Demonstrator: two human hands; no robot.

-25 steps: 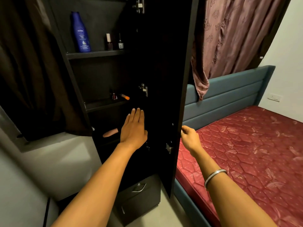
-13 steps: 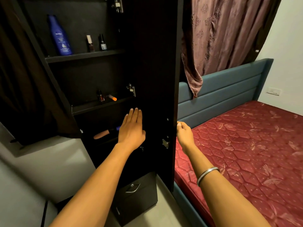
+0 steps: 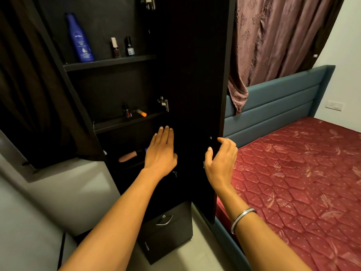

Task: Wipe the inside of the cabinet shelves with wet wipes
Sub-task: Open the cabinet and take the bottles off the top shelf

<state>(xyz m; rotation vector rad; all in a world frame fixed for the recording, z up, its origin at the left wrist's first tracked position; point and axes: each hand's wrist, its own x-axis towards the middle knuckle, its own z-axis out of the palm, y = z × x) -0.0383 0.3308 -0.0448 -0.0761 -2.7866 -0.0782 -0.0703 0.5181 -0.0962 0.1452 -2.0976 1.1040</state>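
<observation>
Inside the tall dark wooden cabinet point(image 3: 195, 75):
- Upper shelf: one blue plastic lotion bottle point(image 3: 79, 39); two small glass bottles point(image 3: 115, 48).
- Middle shelf: one dark nail-polish bottle point(image 3: 127, 110); one orange-tipped tube point(image 3: 141, 112).
- Lower shelf: one beige-handled brush point(image 3: 129, 156).

So the cabinet door point(image 3: 193, 94) sits between the left hand point(image 3: 161, 153) and right hand point(image 3: 221, 161), shelves point(image 3: 109, 62) up beyond the left one, bed point(image 3: 302, 182) right of the right.

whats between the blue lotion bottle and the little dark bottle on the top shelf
In the head view, one small bottle with a pale cap stands between the lotion bottle and the dark bottle; otherwise that stretch of top shelf is bare.
</observation>
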